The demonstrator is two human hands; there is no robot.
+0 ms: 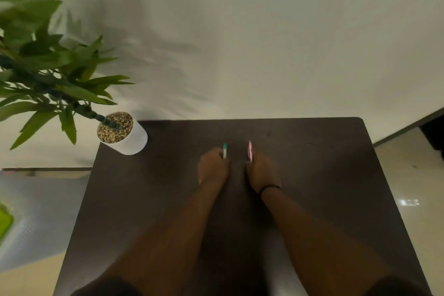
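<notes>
Near the middle of the dark brown rectangular tabletop, both bare hands of the person are positioned side by side, close together but not touching each other.

Left hand: the fingers are curled into a fist around a slim white stick with a teal tip. The stick projects from the top of the fist, teal end pointing toward the far edge of the table. Its lower part is hidden inside the hand.

Right hand: the fingers are curled round a slim pink object, which likewise projects from the fist toward the far edge. Blur prevents any closer identification of this object, and its lower end is covered by the fingers.

The two held items run roughly parallel, with a narrow strip of bare table between them. A thin black band circles the right wrist. Both forearms extend from the near edge of the table and converge toward the hands.

At the far left corner of the table stands a white cylindrical pot, topped with small beige pebbles. A dark stem rises from the pebbles and carries long green leaves, which spread to the left, well apart from the hands. Behind the table is a plain pale wall. A glossy light floor shows to the right.
</notes>
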